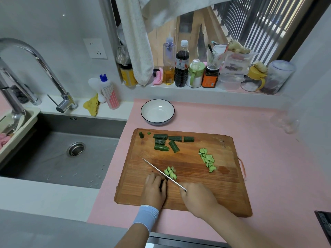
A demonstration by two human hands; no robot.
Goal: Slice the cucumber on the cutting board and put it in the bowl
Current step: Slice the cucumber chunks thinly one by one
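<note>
Pink counter [268,140] carries the wooden cutting board [223,190], and the white bowl [166,108] with its dark rim stands just beyond the board's far edge, with no cucumber in it yet. On the near part of the board the left hand [155,188] curls its fingers down over a cucumber piece [163,183], of which only a dark sliver shows beside the blade. The right hand [197,197] is wrapped round the handle of the knife [159,171], the handle itself hidden in the fist. Slicing is the step in hand. It should go best with the left fingertips tucked behind the knuckles, the blade riding flat against them, and the hand backing off evenly so each cut matches the fresh slices [171,173] lying just right of the blade. Several uncut chunks [161,148] wait at the board's far left and another row of slices [207,160] lies toward its right, so I judge that much cutting is left before the bowl gets filled. Of writing, little can be had: the marks [222,143] near the board's far right corner, the red-and-white label on the dark sauce bottle [181,68] and the orange jar [210,77] on the sill are all too small to read.
</note>
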